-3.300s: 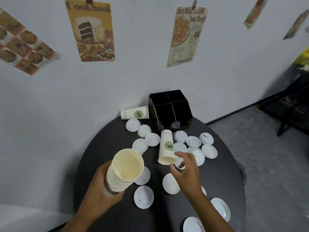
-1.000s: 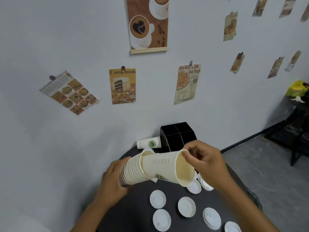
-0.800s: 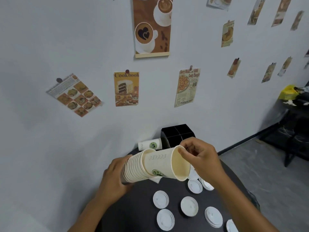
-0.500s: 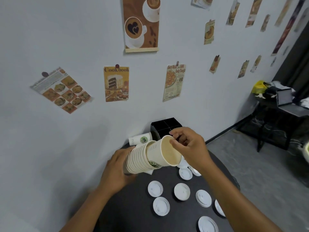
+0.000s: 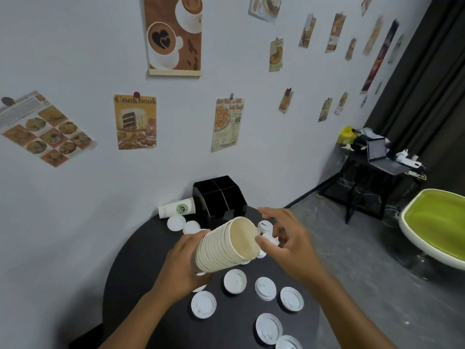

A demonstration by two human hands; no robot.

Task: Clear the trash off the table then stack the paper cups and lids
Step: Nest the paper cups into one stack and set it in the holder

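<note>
We judge the stack of paper cups (image 5: pixel 224 248) light, thin-walled and easily crushed; it is best gripped round its lower body, not the rolled rims. It is cream-coloured, nested, tilted with its mouth toward the right, held above the round black table (image 5: pixel 130 273). The left hand (image 5: pixel 186 265) grips its base end; the right hand (image 5: pixel 284 240) is beside the mouth, fingers spread, holding nothing. One loose paper cup (image 5: pixel 177 209) lies beside the black organiser (image 5: pixel 219 197); white lids (image 5: pixel 235 280) lie scattered.

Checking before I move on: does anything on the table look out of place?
Yes. One paper cup lies on its side by the wall, left of the black organizer, not in the stack the left hand grips. White lids lie scattered, unstacked.
</note>
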